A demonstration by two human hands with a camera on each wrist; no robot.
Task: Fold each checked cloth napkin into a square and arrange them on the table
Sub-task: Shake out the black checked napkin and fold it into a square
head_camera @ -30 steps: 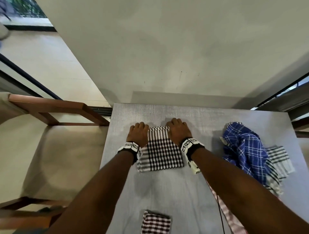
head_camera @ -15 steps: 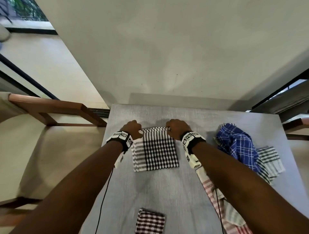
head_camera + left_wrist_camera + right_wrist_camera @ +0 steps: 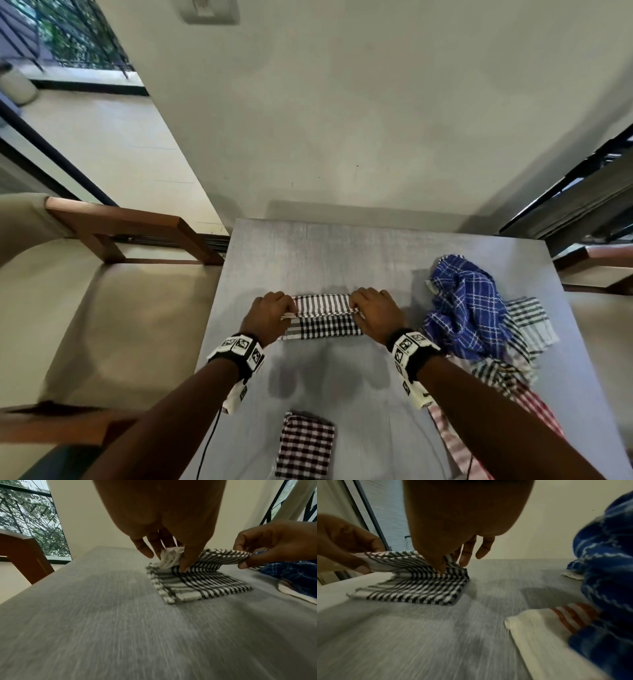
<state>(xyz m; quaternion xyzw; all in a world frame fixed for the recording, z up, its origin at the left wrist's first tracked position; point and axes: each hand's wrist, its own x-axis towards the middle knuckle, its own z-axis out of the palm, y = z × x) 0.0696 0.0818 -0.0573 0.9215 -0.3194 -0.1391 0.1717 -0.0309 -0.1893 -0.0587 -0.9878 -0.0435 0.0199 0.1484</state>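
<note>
My left hand (image 3: pixel 270 317) and right hand (image 3: pixel 376 315) each pinch one far corner of the black-and-white napkin (image 3: pixel 322 327), lifted edge w/ its long axis running 9-to-3 between the two grips, near half lying flat on the grey table (image 3: pixel 308 253). What the next move turns on, I'd say: the flat near edge sits at 6 o'clock from both pinches, so the raised flap has to travel straight toward me, both hands level, neither nearer than the other. Head view shows the edge taut and roughly parallel to the near edge, plus the finished dark-red checked square (image 3: pixel 305 445) further at 6 and the unfolded pile, blue cloth (image 3: pixel 466 308) on top, at 3. It hides the fingers, though. Left wrist view shows thumb and fingertips (image 3: pixel 184 566) clamped on a bunched white fringe corner; right wrist view shows thumb against fingers on the opposite corner, flap arched off the lower layer. Both wrist views are motion-blurred, so layer count is prob. several, can't be sure.
</note>
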